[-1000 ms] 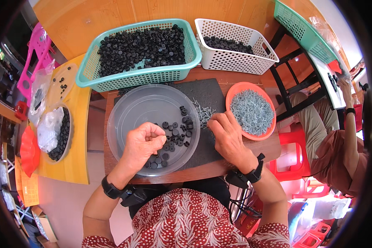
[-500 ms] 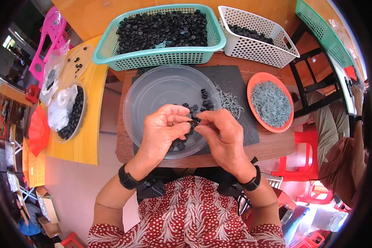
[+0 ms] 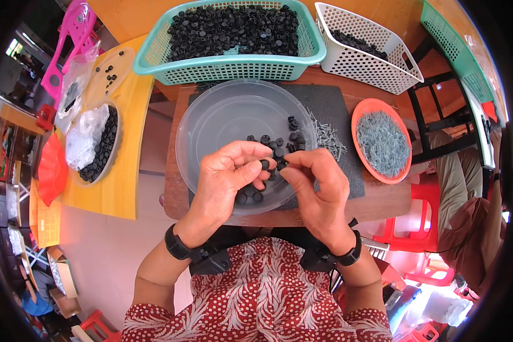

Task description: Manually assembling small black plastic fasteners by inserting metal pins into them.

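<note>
My left hand (image 3: 228,175) is over a round clear plastic basin (image 3: 211,117), its thumb and fingers closed on a small round black plastic cap (image 3: 265,165). Close beside it, my right hand (image 3: 320,185) has thumb and forefinger pinched together. A dark bit shows by those fingertips, but I cannot tell whether it is held or lies behind them. Loose black caps (image 3: 294,137) lie in the basin under and beyond my hands. To the basin's right, metal screws (image 3: 328,139) are heaped on a dark mat (image 3: 347,171).
An orange dish (image 3: 356,122) of screws stands at the right. Behind the basin are a green basket (image 3: 233,74) full of black parts and a white basket (image 3: 359,71). A yellow table (image 3: 119,196) at the left bears more black caps. Another person (image 3: 467,222) sits at the right.
My hands have drawn slightly apart, and the black cap in my left fingers shows more plainly. The whole view has shifted a little.
</note>
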Motion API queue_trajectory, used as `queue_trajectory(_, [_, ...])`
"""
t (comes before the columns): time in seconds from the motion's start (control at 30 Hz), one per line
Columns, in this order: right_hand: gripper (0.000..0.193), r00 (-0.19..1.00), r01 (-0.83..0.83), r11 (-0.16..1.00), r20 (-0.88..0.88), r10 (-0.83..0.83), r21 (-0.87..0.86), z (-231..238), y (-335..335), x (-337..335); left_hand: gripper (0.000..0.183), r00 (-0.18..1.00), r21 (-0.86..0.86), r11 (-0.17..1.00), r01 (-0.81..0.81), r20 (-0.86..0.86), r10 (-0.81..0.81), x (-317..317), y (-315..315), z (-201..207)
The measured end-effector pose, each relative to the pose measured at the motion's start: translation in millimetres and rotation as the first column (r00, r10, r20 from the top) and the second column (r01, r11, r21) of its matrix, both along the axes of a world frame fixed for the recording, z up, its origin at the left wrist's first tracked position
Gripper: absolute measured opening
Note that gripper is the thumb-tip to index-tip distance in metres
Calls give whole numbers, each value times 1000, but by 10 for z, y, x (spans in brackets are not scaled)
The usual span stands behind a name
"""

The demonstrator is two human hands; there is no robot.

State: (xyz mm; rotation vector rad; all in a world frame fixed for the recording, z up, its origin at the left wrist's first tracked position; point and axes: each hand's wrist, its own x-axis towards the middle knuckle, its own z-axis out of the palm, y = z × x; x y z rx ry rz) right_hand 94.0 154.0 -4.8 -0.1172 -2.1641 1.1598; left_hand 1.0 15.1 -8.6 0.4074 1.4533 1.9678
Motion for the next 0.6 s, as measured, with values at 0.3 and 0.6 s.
queue_trajectory(0.3, [19,994,32,999,-104,-30,21,-51,-85,-63,14,986,178,984,-26,165,-4,84,-12,52])
queue_trajectory(0.6, [21,992,24,1000,-121,-23,11,16,-145,-16,17,985,239,970,-30,170,-11,87,-52,-17])
